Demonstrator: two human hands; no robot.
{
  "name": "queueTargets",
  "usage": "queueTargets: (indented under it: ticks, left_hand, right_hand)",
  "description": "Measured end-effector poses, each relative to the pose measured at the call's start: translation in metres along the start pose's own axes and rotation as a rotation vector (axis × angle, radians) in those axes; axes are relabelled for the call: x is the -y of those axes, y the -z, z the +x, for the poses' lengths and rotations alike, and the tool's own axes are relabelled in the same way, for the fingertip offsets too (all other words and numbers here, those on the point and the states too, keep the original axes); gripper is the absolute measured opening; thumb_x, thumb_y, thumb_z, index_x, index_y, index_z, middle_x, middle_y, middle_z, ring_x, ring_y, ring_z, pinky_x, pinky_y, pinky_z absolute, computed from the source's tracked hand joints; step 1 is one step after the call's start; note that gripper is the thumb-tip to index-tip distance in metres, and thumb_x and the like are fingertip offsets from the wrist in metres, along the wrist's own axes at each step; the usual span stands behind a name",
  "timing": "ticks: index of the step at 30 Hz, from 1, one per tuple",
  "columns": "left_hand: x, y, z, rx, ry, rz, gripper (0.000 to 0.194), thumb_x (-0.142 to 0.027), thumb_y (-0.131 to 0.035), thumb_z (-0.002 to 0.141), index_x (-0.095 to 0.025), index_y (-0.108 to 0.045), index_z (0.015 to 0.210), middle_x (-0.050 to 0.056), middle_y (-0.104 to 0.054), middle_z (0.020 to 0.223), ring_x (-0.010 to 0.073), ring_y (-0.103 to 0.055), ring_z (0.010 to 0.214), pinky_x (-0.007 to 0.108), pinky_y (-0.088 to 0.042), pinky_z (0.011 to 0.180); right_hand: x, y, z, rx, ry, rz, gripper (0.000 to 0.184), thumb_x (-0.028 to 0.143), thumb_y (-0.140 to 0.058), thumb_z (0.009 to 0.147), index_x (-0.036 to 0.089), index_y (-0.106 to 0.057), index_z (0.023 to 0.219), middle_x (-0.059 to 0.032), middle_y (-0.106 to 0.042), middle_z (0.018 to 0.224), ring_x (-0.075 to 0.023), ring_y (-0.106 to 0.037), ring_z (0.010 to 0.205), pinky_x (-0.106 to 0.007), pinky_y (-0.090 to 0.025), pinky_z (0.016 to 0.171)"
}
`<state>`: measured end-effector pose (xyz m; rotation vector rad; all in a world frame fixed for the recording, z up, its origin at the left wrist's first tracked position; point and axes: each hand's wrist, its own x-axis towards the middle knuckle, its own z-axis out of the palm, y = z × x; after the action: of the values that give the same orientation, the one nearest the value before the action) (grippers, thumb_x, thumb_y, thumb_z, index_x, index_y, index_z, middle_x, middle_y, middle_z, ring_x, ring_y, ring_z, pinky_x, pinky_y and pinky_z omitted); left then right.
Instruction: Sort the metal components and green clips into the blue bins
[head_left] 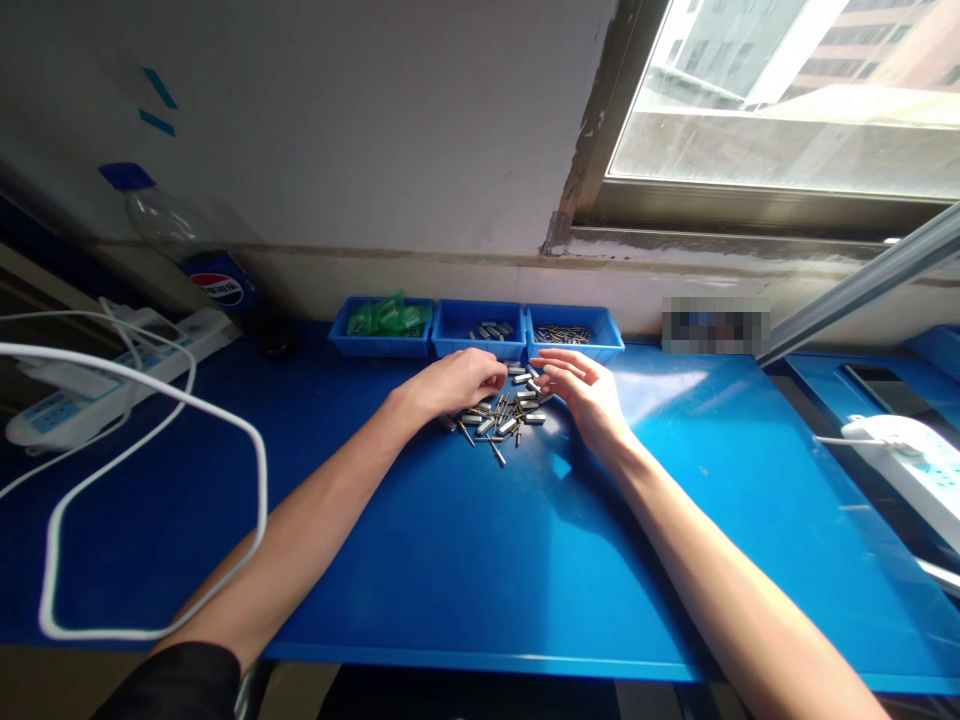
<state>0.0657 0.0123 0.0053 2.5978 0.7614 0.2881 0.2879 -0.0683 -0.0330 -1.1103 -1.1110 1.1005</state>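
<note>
A loose pile of small grey metal cylinders [507,427] and thin brass-coloured pins [501,404] lies on the blue tabletop. My left hand [469,380] is at the pile's left side, its fingers curled and pressed together; whatever they may hold is hidden. On the other side, my right hand [589,392] hovers by the pile's right edge, fingers apart, with nothing visible in it. Just behind both hands stand a middle blue bin [480,350] with several grey cylinders and a right blue bin [585,350] with many thin pins.
A left blue bin [379,347] holds green plastic-wrapped pieces. At the left are a cola bottle [217,280], a white power strip [112,390] and a looping white cable [262,480]. Another power strip [911,460] and a slanted metal bar [862,285] stand at the right.
</note>
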Motion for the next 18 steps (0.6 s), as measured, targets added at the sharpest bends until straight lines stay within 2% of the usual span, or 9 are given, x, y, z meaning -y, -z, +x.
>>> queueTargets:
  ticks: [5, 8, 12, 18]
  left_hand:
    - [-0.0050, -0.0019, 0.0018, -0.042, 0.031, -0.082, 0.010, -0.027, -0.072, 0.091, -0.017, -0.075, 0.092, 0.005, -0.076, 0.088, 0.0169, -0.067, 0.077, 0.024, -0.046, 0.070]
    - [-0.0073, -0.0036, 0.0028, -0.038, 0.035, -0.068, 0.006, -0.020, -0.072, 0.089, -0.017, -0.077, 0.092, 0.006, -0.077, 0.090, 0.0178, -0.069, 0.080, 0.024, -0.046, 0.072]
    - [-0.0066, -0.0040, 0.0036, -0.018, 0.029, -0.020, 0.013, -0.010, -0.067, 0.088, -0.017, -0.078, 0.091, 0.007, -0.078, 0.093, 0.0188, -0.071, 0.086, 0.024, -0.048, 0.078]
    - [-0.0085, -0.0020, 0.0031, -0.016, 0.037, 0.069, 0.017, -0.009, -0.065, 0.088, -0.017, -0.079, 0.092, 0.008, -0.079, 0.094, 0.0188, -0.071, 0.085, 0.024, -0.048, 0.075]
  right_hand:
    - [0.0005, 0.0006, 0.0001, -0.004, -0.008, 0.004, 0.034, 0.044, -0.079, 0.085, 0.025, -0.077, 0.113, -0.0078, -0.080, 0.114, -0.0210, -0.074, 0.085, -0.038, -0.060, 0.086]
    - [0.0007, 0.0007, 0.0000, -0.009, -0.014, -0.003, 0.033, 0.044, -0.079, 0.084, 0.025, -0.077, 0.111, -0.0071, -0.080, 0.111, -0.0211, -0.074, 0.085, -0.038, -0.060, 0.086]
    - [0.0010, 0.0004, -0.0001, -0.013, -0.019, -0.006, 0.033, 0.044, -0.078, 0.083, 0.025, -0.077, 0.110, -0.0071, -0.080, 0.111, -0.0217, -0.074, 0.085, -0.040, -0.061, 0.086]
    - [0.0038, -0.0014, -0.0011, -0.022, -0.032, 0.015, 0.030, 0.040, -0.079, 0.083, 0.025, -0.078, 0.108, -0.0062, -0.080, 0.108, -0.0207, -0.072, 0.083, -0.039, -0.060, 0.087]
